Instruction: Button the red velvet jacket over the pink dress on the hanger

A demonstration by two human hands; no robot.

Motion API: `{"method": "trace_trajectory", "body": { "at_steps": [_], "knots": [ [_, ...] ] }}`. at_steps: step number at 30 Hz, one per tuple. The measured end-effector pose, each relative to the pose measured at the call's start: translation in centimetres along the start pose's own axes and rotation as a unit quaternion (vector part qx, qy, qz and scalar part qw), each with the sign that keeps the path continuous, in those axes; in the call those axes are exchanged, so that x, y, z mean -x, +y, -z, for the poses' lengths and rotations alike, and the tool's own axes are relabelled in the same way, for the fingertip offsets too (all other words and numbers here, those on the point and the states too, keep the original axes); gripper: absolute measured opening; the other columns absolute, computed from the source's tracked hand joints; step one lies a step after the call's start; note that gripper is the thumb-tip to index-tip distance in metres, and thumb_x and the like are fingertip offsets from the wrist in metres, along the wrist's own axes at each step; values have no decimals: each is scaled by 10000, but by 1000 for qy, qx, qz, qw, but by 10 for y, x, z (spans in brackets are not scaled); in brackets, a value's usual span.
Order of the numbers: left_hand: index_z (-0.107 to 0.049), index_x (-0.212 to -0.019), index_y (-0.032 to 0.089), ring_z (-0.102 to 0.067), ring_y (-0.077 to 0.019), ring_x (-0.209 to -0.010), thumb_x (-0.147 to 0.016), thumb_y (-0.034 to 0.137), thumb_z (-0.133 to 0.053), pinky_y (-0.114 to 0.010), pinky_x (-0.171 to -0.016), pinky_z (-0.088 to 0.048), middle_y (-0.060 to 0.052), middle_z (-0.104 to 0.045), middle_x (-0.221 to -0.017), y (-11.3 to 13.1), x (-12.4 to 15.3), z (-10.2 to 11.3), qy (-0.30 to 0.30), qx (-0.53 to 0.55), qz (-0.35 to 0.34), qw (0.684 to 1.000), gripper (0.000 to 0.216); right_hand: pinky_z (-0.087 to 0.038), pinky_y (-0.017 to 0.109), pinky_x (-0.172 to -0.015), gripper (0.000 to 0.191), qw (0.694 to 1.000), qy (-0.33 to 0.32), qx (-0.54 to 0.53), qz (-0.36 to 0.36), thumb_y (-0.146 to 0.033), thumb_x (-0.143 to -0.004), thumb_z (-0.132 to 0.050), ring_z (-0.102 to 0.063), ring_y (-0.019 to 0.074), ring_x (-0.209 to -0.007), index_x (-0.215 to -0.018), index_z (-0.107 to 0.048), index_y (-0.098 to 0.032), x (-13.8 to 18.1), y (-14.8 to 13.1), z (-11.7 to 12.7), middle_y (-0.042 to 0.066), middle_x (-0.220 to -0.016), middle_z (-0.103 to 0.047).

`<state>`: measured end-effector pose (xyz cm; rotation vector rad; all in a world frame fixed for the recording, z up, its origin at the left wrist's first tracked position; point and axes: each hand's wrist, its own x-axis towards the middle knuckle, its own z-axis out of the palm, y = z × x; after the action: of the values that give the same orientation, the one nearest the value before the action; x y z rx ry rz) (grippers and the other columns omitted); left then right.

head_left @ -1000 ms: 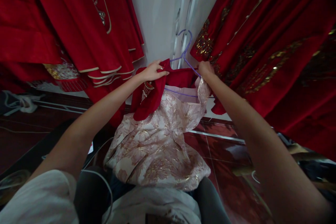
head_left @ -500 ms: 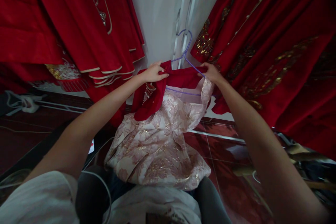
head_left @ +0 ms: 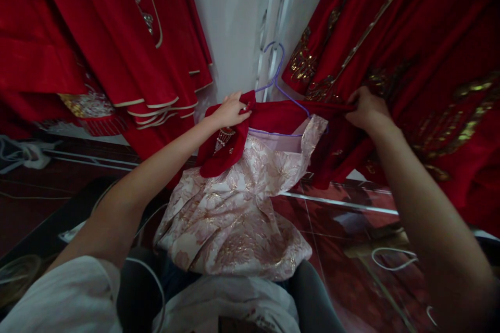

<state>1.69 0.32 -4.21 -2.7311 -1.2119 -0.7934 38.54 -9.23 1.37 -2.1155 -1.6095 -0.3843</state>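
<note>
Dress (head_left: 230, 218) is being borne before the shirt (head_left: 234, 302), a hanger (head_left: 279, 70) being held inside it. Red cloth (head_left: 282, 114) is being pinched by the left hand (head_left: 233, 111) — that side seemingly draped already — while the other end is being pinched and stretched by the right hand (head_left: 369, 109), seemingly not yet draped. Beyond, a wall (head_left: 230, 21) is being flanked by garments (head_left: 136, 78).

The dress (head_left: 242, 218) is pale pink with golden flowers. The jacket (head_left: 281, 114) is deep red, the hanger (head_left: 280, 60) purple.
</note>
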Motion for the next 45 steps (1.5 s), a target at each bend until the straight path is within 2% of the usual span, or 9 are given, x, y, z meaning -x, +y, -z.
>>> {"method": "trace_trajectory", "body": {
  "at_steps": [3,7,13,17,24,30,36,40,45],
  "knots": [
    [-661,-730,129,-485,-335,-1099,-846,358,-563,-475,-944,-365,-149,-509,-1045,4,1,-2,5,-6,4,1000,275,-373,328,-662,349,999,-35,-17,-16,-267,-638,-806,-490,165,-648,-901,-589,-193,22,-15,10,82,-773,-611],
    [-661,-733,133,-478,-328,-1110,-851,368,-564,-473,-958,-363,-142,-507,-1044,13,6,-4,19,11,14,1000,281,-386,281,-613,217,960,-177,-216,-4,-360,-733,-707,-482,137,-583,-724,-556,-204,40,-46,-8,-11,-638,-549],
    [-659,-763,150,-481,-343,-1123,-877,403,-531,-507,-942,-379,-148,-521,-1071,26,14,-7,37,12,35,999,305,-376,256,-661,222,913,-18,-402,66,-338,-769,-584,-444,128,-633,-677,-428,-209,56,-120,-61,-39,-646,-477],
    [-658,-784,154,-471,-365,-1170,-878,375,-532,-543,-961,-374,-167,-536,-1135,26,14,-7,47,25,47,997,272,-382,260,-720,213,867,-57,-462,179,-346,-761,-574,-461,138,-701,-719,-412,-213,71,-156,-72,-33,-708,-487],
    [-649,-1014,182,-186,-308,-1455,-877,214,-464,-574,-1159,-211,-104,-329,-1519,57,53,-37,129,70,57,988,232,-397,260,-699,197,866,-108,-463,157,-283,-675,-563,-457,140,-690,-738,-385,-228,78,-146,-86,-36,-717,-473],
    [-644,-934,192,-172,-253,-1477,-825,153,-497,-492,-1181,-280,-46,-198,-1592,86,97,-70,99,101,12,990,187,-420,274,-724,180,862,-113,-468,158,-271,-673,-543,-476,142,-702,-748,-384,-233,81,-146,-96,-34,-736,-486],
    [-545,-700,200,-621,-220,-1040,-777,226,-622,-393,-929,-511,-90,-617,-1118,65,88,-48,197,152,120,961,112,-429,261,-700,209,836,-117,-517,143,-281,-655,-558,-473,139,-730,-776,-393,-240,90,-145,-99,-27,-770,-455],
    [-520,-837,226,-640,-151,-753,-740,216,-670,-294,-732,-531,0,-635,-831,56,84,-45,220,219,174,934,179,-427,257,-675,239,817,-123,-546,137,-297,-647,-584,-479,142,-746,-801,-411,-242,100,-145,-100,-17,-793,-452],
    [-563,-873,217,-664,-140,-763,-717,157,-681,-275,-734,-542,-8,-686,-865,60,83,-52,193,318,148,916,205,-427,252,-642,257,799,-126,-573,132,-310,-673,-616,-498,129,-716,-828,-423,-242,107,-147,-101,-17,-817,-465]
  ]
}}
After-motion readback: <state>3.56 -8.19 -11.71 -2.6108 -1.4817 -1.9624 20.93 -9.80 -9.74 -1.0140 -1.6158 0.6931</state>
